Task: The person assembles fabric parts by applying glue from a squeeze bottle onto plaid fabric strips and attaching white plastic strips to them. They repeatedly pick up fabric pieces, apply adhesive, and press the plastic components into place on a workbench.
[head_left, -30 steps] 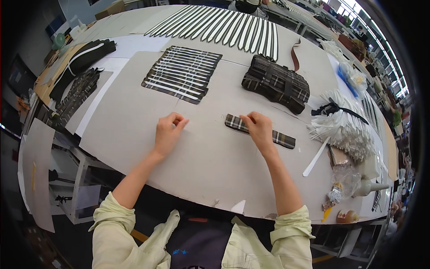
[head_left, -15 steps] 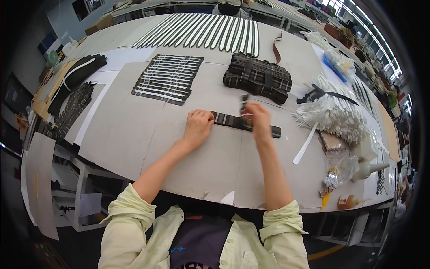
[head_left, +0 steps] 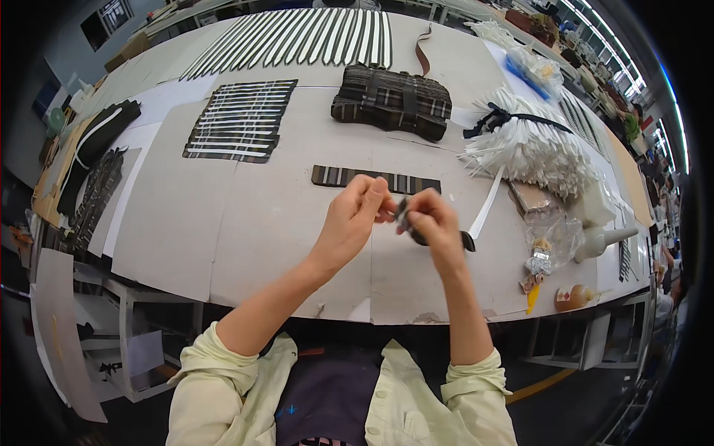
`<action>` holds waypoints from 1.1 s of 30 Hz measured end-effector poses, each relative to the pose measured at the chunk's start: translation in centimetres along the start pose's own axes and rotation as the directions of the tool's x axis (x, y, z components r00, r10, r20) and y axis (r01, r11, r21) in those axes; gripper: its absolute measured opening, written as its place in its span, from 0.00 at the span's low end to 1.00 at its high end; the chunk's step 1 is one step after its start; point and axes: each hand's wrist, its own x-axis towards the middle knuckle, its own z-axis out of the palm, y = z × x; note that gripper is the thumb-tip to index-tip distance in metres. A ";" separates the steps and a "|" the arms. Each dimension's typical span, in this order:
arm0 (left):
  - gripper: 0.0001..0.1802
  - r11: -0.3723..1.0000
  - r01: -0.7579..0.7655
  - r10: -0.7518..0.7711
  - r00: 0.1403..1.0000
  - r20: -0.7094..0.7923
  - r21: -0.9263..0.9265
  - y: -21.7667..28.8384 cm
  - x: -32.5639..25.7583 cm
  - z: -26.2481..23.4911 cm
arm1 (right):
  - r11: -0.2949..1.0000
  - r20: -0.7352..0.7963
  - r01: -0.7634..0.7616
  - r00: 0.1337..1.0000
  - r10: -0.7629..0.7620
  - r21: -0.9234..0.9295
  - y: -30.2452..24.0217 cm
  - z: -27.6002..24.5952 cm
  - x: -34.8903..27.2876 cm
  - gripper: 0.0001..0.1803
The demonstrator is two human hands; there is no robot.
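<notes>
Right hand (head_left: 437, 227) clamps a dark strip (head_left: 468, 241); left hand (head_left: 349, 221) meets it, grip unclear, partly hiding a plaid strip (head_left: 332, 176). Bundle (head_left: 392, 104) lies beyond; white sheaf (head_left: 535, 154) to the right.

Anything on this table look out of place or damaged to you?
One white strip sticks out well beyond the tied bundle, where the others are gathered together. The table also looks scuffed along its front edge.
</notes>
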 end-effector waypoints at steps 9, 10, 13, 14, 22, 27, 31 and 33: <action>0.15 0.973 0.043 -0.007 0.988 -0.157 0.225 -6.6 -4.3 -4.6 | 0.909 0.109 0.013 0.993 0.037 -0.417 4.1 0.5 -2.2 0.14; 0.16 0.972 0.063 -0.018 0.981 -0.193 0.228 -6.7 -4.5 -5.3 | 0.894 0.076 0.009 0.997 0.028 -0.448 4.2 -0.8 -2.8 0.16; 0.16 0.967 0.099 -0.040 0.969 -0.243 0.236 -6.9 -5.3 -6.0 | 0.867 -0.040 -0.014 0.999 -0.007 -0.499 4.0 -4.6 -4.3 0.15; 0.16 0.966 0.105 -0.045 0.968 -0.245 0.238 -6.9 -5.4 -5.9 | 0.854 -0.077 0.025 0.994 -0.076 -0.520 4.3 -5.8 -4.7 0.14; 0.16 0.845 0.126 0.034 0.957 -0.287 0.520 -7.1 -5.1 -8.6 | 0.644 -0.734 0.598 0.674 -0.083 0.476 3.6 -22.2 -17.8 0.25; 0.15 0.837 0.143 0.006 0.963 -0.271 0.528 -7.9 -3.6 -10.2 | -0.119 -0.823 0.818 0.568 0.009 0.563 5.3 -30.8 -23.4 0.44; 0.12 0.697 0.034 0.233 0.934 -0.271 0.716 -8.8 -3.4 -10.3 | -0.273 -0.920 0.921 0.337 0.200 0.278 5.3 -33.6 -20.3 0.41; 0.09 0.637 -0.025 0.344 0.904 -0.255 0.771 -9.4 -3.3 -10.9 | -0.370 -0.896 0.879 0.394 0.206 0.302 5.2 -36.0 -21.7 0.37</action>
